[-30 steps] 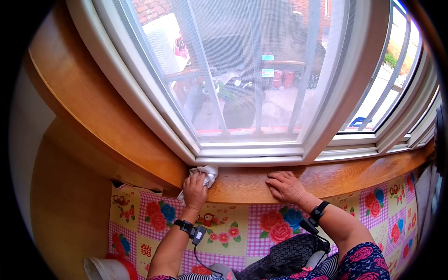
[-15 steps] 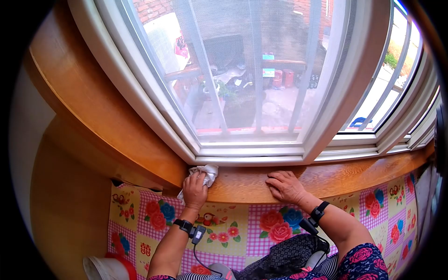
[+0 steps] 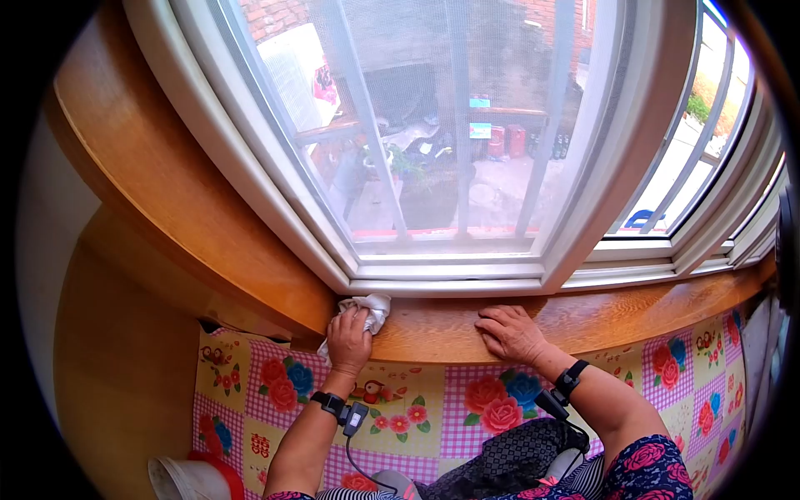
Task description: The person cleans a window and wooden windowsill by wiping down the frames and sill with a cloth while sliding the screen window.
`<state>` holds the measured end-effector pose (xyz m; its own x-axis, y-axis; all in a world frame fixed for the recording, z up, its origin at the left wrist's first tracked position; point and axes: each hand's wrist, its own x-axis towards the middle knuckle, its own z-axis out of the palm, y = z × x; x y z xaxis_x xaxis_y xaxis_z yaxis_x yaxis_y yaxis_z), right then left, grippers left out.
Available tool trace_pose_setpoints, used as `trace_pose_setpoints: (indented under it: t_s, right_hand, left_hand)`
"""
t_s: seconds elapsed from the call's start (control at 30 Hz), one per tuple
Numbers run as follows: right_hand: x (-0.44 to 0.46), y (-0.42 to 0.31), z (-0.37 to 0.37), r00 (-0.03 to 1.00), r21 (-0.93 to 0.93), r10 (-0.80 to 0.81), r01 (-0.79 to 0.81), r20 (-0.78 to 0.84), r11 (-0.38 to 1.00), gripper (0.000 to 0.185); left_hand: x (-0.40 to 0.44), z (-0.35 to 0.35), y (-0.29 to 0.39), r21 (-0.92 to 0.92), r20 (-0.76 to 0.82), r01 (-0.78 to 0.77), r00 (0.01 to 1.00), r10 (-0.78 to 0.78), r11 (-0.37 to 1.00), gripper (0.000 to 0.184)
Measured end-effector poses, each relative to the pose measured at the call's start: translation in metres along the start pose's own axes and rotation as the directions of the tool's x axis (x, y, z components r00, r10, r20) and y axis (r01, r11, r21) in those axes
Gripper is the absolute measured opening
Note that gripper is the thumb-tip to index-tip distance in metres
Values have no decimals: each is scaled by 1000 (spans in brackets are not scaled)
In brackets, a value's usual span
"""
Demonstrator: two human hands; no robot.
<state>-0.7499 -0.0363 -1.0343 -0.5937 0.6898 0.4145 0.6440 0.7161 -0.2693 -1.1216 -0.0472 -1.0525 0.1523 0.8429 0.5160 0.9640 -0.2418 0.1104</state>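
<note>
Under my left hand point(image 3: 349, 341) is a crumpled white cloth point(image 3: 377, 310), pressed onto the left end of the wooden windowsill point(image 3: 429, 332). My fingers curl over the cloth, and part of it sticks out beyond them toward the window. Farther right, my right hand point(image 3: 509, 333) rests on the same sill with nothing in it, its fingers lying on the wood and slightly bent. Both wrists carry black straps; a small device with a cable hangs at the left one.
A white-framed window point(image 3: 450, 271) with a mesh screen and bars rises behind the sill. Wooden trim point(image 3: 192, 217) curves up the left side. Patterned floral covering point(image 3: 400, 400) lies below the sill. A whitish bucket point(image 3: 183, 477) stands at the lower left.
</note>
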Motion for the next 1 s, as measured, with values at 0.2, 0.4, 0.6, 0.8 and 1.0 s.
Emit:
trace_pose_setpoints:
  t_s: [0.2, 0.4, 0.6, 0.8, 1.0]
  right_hand:
    - [0, -1, -1, 1000, 1, 1, -1, 1, 1000, 28]
    - [-2, 2, 3, 1000, 13, 3, -3, -3, 1000, 28]
    - [-1, 2, 1, 1000, 19, 2, -2, 4, 1000, 28]
    - [-3, 4, 6, 1000, 16, -7, 7, -25, 1000, 28]
    - [-4, 4, 8, 999, -15, -25, 25, -35, 1000, 31]
  left_hand:
    - [0, 1, 0, 11, -2, 4, 1000, -4, 1000, 45]
    - [0, -1, 1, -7, 11, 19, 1000, -19, 1000, 44]
    - [-1, 1, 0, 0, -10, 4, 1000, -4, 1000, 43]
    - [-1, 2, 0, -14, -13, 12, 1000, -12, 1000, 41]
    - [-3, 4, -4, -21, -9, -7, 1000, 6, 1000, 42]
